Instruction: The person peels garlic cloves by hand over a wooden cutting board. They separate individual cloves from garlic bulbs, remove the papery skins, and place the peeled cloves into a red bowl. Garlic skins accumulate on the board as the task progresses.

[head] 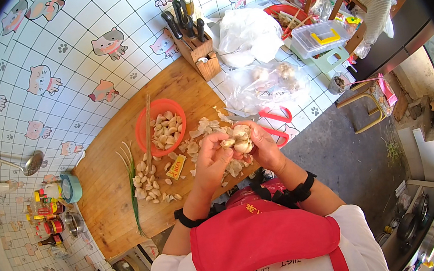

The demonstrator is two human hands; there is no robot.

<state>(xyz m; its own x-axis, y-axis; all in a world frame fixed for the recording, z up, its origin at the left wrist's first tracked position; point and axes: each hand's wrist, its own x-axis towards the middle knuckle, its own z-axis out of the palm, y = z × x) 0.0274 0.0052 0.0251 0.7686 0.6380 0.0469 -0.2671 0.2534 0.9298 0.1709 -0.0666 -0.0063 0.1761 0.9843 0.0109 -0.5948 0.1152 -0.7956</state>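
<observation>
My right hand [268,150] holds a partly opened garlic bulb [243,135] above the front edge of the wooden board [108,213]. Between the thumb and fingers of my left hand [211,163] is a garlic clove [227,143] at the bulb's side; whether it is still joined cannot be told. Papery garlic skins [204,128] lie under and behind both hands. To the left stands an orange plastic bowl [139,122] with many cloves [166,129], and a pair of chopsticks [148,129] leans across it. Loose cloves [146,184] are heaped nearer to me, beside a small yellow packet [176,167].
Red-handled scissors [275,115] lie right of my hands, near a plastic bag with garlic bulbs [267,82]. A wooden knife block [198,52] stands at the back. Spring onions [133,194] lie on the left. Seasoning bottles [47,209] and a teal container [71,188] stand further left.
</observation>
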